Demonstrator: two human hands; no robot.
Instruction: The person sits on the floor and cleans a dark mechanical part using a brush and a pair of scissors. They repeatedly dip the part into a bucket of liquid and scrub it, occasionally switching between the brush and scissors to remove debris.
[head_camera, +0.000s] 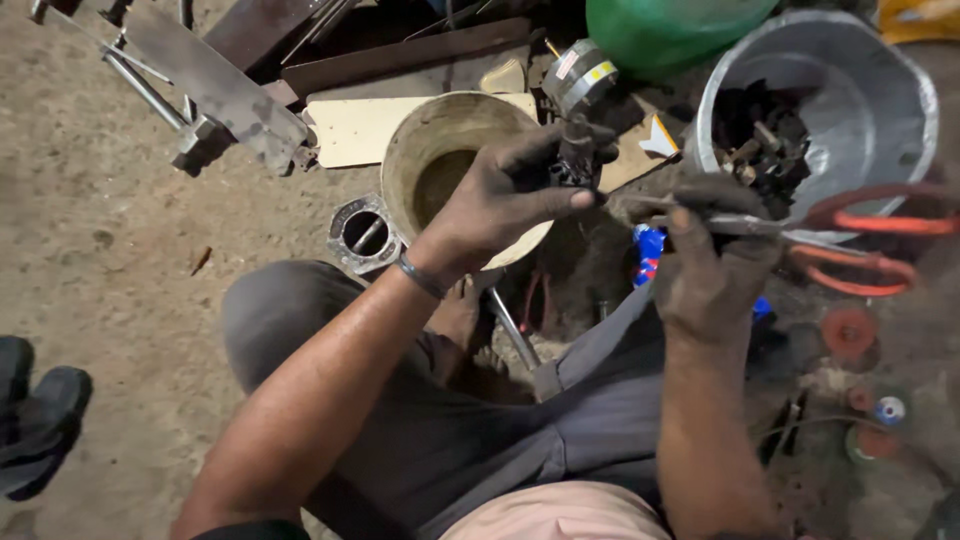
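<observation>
— What's around you down there?

— Largest first: a dented grey metal basin (880, 90) at my upper right, with dark scrap parts lying inside it. Next, a cream bucket (440, 160) straight ahead, open mouth up, on the dirt floor. Just left of the bucket sits a short metal cylinder sleeve (362, 232).

— And your hands?

— My left hand (510, 195) is curled shut around a small dark metal part (575, 160), thumb pressed along its lower side, fingers wrapped over the top. The part sticks up out of the fist, over the bucket's right rim. It is black with grease, so I cannot tell its exact shape.

— The right?

— My right hand (710, 270) is closed on a pair of orange-handled scissors (800, 225), gripping the blades, not the loops. The blades lie nearly level — long axis running left to right, tips pointing left toward the part in my other fist, handles reaching out right under the basin.

— Do the tips touch the part?

— They end just beside it; whether they meet I cannot tell.
</observation>
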